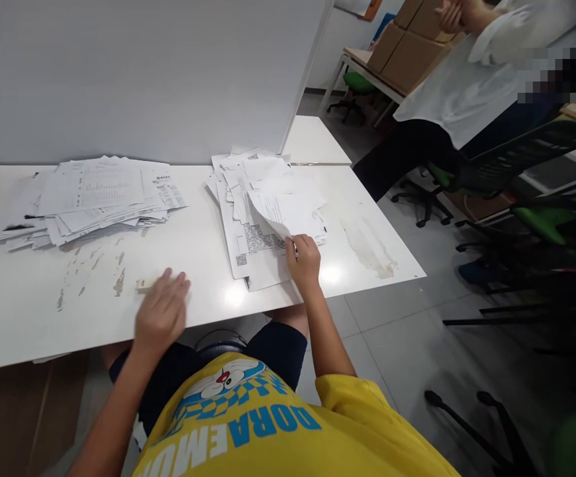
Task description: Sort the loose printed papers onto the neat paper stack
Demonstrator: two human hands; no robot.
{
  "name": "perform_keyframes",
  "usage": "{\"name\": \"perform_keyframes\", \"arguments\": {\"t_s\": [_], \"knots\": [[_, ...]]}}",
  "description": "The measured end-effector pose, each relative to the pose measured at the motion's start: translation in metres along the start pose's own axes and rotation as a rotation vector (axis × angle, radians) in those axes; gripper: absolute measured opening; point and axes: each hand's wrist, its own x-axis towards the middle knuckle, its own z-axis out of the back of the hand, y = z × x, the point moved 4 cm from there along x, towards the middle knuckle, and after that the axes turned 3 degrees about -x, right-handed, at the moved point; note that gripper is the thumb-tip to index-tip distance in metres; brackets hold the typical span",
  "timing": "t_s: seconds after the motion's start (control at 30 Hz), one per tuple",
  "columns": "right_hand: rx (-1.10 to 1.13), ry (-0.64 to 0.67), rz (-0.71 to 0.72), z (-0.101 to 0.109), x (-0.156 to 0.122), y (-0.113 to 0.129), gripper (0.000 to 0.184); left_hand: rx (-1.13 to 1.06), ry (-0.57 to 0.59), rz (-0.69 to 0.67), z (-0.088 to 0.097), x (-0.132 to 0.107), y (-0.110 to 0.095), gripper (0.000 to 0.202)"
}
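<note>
The nearer right hand (304, 262) pinches the near corner of a curled sheet (279, 211) stretching away across the right-hand pile (238, 248), while the blurred left hand (161, 308) sits farther off, fingers loosely extended.

The right hand (304, 262) pinches the near edge of a sheet (268, 216), which curls up from the right-hand pile of papers (263, 242) on the white desk (213, 271). The left hand (163, 308), blurred, has its fingers extended just beside a small pale yellow object (144, 285), partly hidden. A second pile of papers (104, 192) lies farther left, its edges uneven. Behind both piles rises a grey partition (144, 79); beyond the desk's right end are a person in a white shirt (447, 99) and cardboard boxes (410, 53)
</note>
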Motion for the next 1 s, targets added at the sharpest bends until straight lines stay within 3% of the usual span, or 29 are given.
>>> {"name": "perform_keyframes", "arguments": {"t_s": [0.1,0.2,0.27,0.37,0.47,0.57,0.7,0.8,0.87,0.93,1.0], "knots": [[0.202,-0.040,-0.089,0.009,-0.020,0.025,0.036,-0.342,0.051,0.197,-0.029,0.025,-0.044,0.056],[0.388,0.054,-0.138,0.012,-0.048,0.062,0.035,-0.816,0.160,0.450,-0.067,0.046,-0.076,0.065],[0.517,0.179,-0.092,0.011,-0.065,0.085,0.028,-1.025,0.137,0.582,-0.082,0.051,-0.083,0.065],[0.634,0.307,-0.029,0.008,-0.085,0.100,0.025,-1.046,-0.042,0.828,-0.087,0.046,-0.072,0.058],[0.650,0.364,-0.049,0.005,-0.094,0.089,0.026,-0.935,-0.202,0.970,-0.080,0.036,-0.053,0.052],[0.603,0.279,-0.090,0.007,-0.088,0.066,0.025,-0.818,-0.262,0.935,-0.067,0.034,-0.037,0.049],[0.379,0.034,-0.174,0.013,-0.055,0.023,0.033,-0.634,-0.274,0.860,-0.043,0.035,-0.016,0.046],[0.213,0.060,-0.276,0.004,-0.023,-0.007,0.054,-0.527,-0.268,0.829,-0.028,0.038,-0.005,0.044],[0.172,0.144,-0.323,-0.004,-0.008,-0.022,0.047,-0.502,-0.276,0.830,-0.022,0.040,0.001,0.044],[0.197,0.172,-0.309,-0.007,0.001,-0.029,0.026,-0.495,-0.315,0.841,-0.020,0.040,0.006,0.043],[0.290,0.125,-0.300,-0.003,0.010,-0.034,0.018,-0.477,-0.443,0.869,-0.016,0.038,0.011,0.042]]}}
